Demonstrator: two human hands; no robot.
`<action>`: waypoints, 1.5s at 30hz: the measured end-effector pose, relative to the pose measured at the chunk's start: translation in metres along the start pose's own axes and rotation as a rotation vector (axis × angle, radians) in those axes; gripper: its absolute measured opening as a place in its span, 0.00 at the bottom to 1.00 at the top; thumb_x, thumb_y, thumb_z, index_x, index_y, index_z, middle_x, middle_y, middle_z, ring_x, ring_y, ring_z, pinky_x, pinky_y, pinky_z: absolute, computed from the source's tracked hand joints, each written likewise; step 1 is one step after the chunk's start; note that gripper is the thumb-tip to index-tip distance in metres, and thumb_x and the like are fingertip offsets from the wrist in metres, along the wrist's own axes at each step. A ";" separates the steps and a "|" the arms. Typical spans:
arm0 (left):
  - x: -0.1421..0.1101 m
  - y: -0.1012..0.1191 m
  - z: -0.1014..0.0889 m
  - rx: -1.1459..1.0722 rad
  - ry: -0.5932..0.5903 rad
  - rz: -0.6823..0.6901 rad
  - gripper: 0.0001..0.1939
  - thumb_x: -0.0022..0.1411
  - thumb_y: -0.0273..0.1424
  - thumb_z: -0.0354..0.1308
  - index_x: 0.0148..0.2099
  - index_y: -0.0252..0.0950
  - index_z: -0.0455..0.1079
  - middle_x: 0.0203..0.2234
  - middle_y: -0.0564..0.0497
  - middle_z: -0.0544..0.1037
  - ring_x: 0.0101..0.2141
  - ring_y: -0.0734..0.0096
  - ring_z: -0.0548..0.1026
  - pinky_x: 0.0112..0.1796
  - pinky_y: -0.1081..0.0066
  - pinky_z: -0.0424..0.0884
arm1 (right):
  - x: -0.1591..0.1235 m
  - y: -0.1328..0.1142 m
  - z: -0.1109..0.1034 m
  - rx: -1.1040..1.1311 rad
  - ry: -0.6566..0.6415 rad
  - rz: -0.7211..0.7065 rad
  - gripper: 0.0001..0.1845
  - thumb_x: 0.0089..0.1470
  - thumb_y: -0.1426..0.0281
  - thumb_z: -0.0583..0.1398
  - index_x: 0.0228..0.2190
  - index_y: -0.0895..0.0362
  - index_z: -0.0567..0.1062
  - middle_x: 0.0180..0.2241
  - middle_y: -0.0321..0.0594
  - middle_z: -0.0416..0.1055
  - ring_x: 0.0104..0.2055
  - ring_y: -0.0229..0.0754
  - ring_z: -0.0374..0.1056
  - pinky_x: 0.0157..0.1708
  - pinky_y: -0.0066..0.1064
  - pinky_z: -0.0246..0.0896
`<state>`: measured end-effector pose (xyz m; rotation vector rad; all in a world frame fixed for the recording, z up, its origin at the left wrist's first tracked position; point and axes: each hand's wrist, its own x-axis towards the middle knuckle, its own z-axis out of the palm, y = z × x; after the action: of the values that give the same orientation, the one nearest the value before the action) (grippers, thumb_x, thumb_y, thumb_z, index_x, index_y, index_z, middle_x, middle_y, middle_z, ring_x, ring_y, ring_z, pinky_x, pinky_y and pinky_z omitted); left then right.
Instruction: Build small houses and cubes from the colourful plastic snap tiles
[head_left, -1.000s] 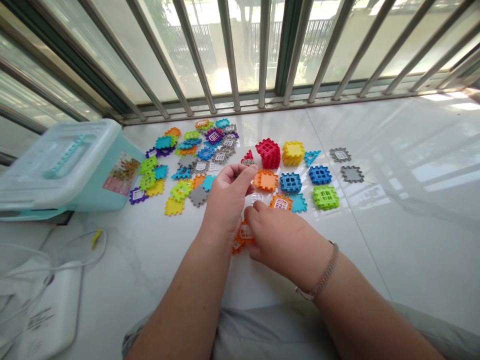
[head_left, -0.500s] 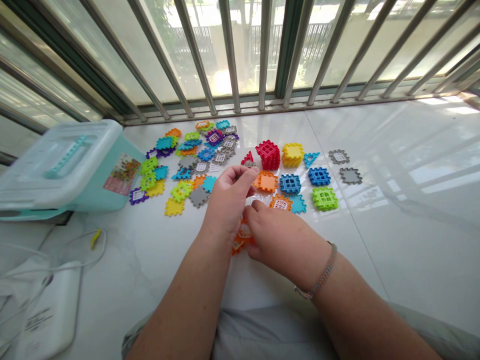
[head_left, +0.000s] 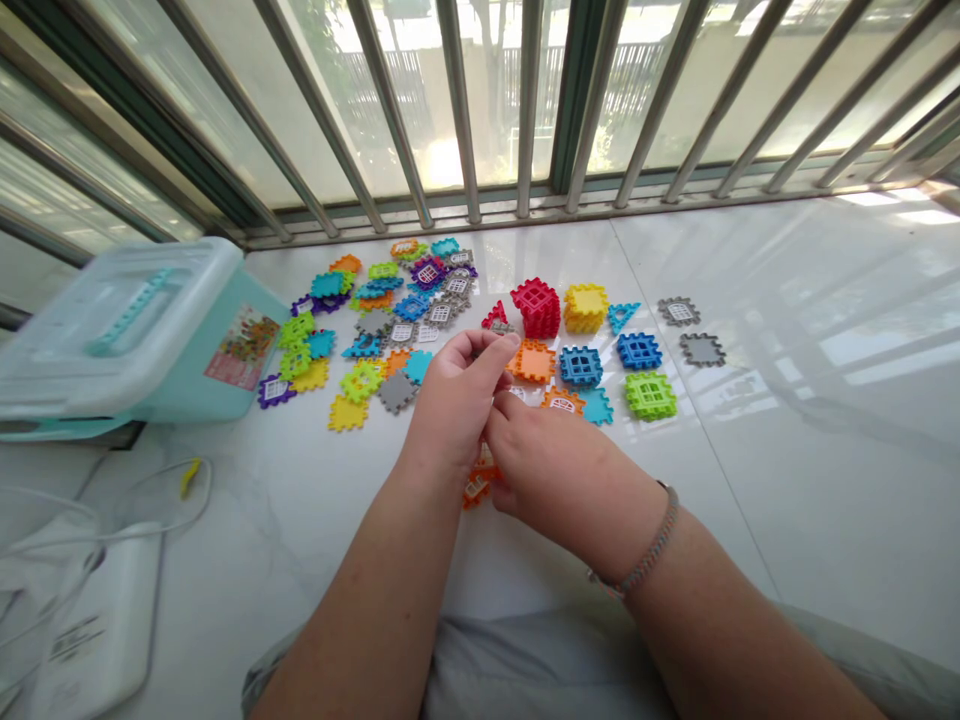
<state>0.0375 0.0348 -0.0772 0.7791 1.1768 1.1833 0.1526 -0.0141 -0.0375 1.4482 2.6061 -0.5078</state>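
Head view: right hand [head_left: 566, 460] at orange tiles [head_left: 475, 492]

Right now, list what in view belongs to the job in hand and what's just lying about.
Probably part of the work:
orange pieces beside the right hand
red stack
yellow stack
loose coloured pieces

Apparently just lying about:
lidded box, perhaps the pieces' own
white device
white cable
yellow strip
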 end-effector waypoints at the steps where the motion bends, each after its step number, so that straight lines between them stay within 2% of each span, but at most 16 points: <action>1: 0.000 0.000 0.000 -0.010 0.012 0.012 0.16 0.59 0.39 0.77 0.37 0.39 0.73 0.26 0.57 0.73 0.26 0.77 0.70 0.26 0.77 0.64 | 0.000 0.000 0.000 -0.005 0.003 0.001 0.25 0.68 0.73 0.63 0.63 0.62 0.74 0.61 0.58 0.77 0.51 0.57 0.83 0.46 0.44 0.82; 5: 0.001 0.003 0.000 -0.056 0.072 0.058 0.16 0.57 0.39 0.77 0.37 0.39 0.74 0.27 0.57 0.73 0.26 0.79 0.71 0.27 0.77 0.64 | -0.001 0.001 0.002 -0.020 0.040 0.005 0.20 0.67 0.71 0.64 0.58 0.61 0.76 0.56 0.54 0.78 0.47 0.55 0.83 0.44 0.43 0.81; 9: 0.001 0.009 0.001 -0.113 0.109 0.097 0.17 0.54 0.37 0.78 0.36 0.38 0.74 0.27 0.58 0.72 0.26 0.79 0.69 0.30 0.77 0.68 | -0.004 0.004 0.002 -0.032 0.086 0.047 0.14 0.67 0.71 0.64 0.53 0.60 0.77 0.53 0.51 0.78 0.46 0.54 0.82 0.44 0.43 0.80; 16: -0.001 0.011 0.002 -0.155 0.096 0.088 0.18 0.51 0.36 0.79 0.35 0.37 0.73 0.28 0.58 0.71 0.26 0.80 0.69 0.30 0.76 0.68 | -0.003 0.006 0.002 -0.039 0.079 0.113 0.09 0.69 0.73 0.61 0.49 0.58 0.76 0.50 0.49 0.77 0.44 0.52 0.82 0.42 0.41 0.78; 24: 0.000 0.010 0.002 -0.142 0.093 0.084 0.16 0.53 0.36 0.78 0.35 0.38 0.74 0.29 0.58 0.72 0.26 0.80 0.70 0.29 0.77 0.68 | -0.002 0.005 0.003 -0.050 0.064 0.122 0.11 0.69 0.70 0.62 0.51 0.58 0.76 0.52 0.50 0.77 0.43 0.53 0.82 0.39 0.41 0.77; 37: -0.003 0.006 0.002 -0.133 0.068 0.068 0.16 0.55 0.36 0.78 0.35 0.38 0.73 0.27 0.57 0.72 0.26 0.78 0.70 0.29 0.76 0.67 | -0.003 0.002 -0.001 -0.060 0.030 0.191 0.12 0.72 0.73 0.56 0.52 0.59 0.76 0.50 0.50 0.78 0.44 0.53 0.83 0.39 0.39 0.77; 40: -0.004 0.003 0.005 -0.125 0.035 0.045 0.17 0.56 0.37 0.79 0.35 0.39 0.73 0.27 0.56 0.73 0.26 0.78 0.70 0.28 0.76 0.65 | -0.003 0.002 0.002 -0.063 0.058 0.181 0.16 0.71 0.75 0.56 0.56 0.60 0.76 0.50 0.52 0.79 0.43 0.53 0.83 0.37 0.39 0.77; 45: -0.004 -0.002 0.008 -0.106 -0.013 0.009 0.19 0.55 0.41 0.80 0.36 0.40 0.73 0.25 0.56 0.73 0.26 0.76 0.70 0.28 0.75 0.65 | -0.003 0.002 0.002 -0.062 0.030 0.192 0.22 0.71 0.75 0.57 0.63 0.61 0.73 0.58 0.56 0.78 0.45 0.52 0.83 0.38 0.38 0.78</action>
<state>0.0463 0.0311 -0.0758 0.7118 1.0917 1.2357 0.1560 -0.0157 -0.0389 1.6750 2.4462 -0.3817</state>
